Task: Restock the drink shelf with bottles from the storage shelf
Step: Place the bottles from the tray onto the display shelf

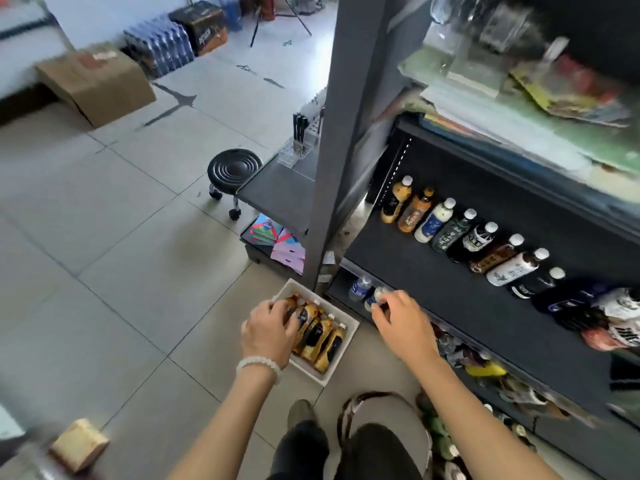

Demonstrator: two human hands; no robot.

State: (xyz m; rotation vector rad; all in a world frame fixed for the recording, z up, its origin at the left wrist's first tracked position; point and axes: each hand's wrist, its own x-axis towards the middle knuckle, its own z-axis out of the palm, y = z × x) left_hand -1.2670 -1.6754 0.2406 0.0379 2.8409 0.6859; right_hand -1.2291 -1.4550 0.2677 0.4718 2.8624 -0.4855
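A white box (349, 336) on the floor holds several brown-and-yellow drink bottles (320, 336) lying side by side. My left hand (268, 332) reaches into the box and its fingers curl over the leftmost bottle. My right hand (398, 318) hovers at the edge of the lower dark shelf, fingers curled around a small white-capped bottle (375, 297). A water bottle (360, 287) stands beside it. On the dark drink shelf (415, 268) above, a single row of assorted bottles (460, 230) lines the back.
A grey upright post (343, 133) stands just behind the box. A black wheeled stool (233, 171) stands on the tiled floor to the left. Cardboard boxes (100, 81) and packs of water (162, 46) lie far back. The lowest shelf at right holds mixed bottles (485, 368).
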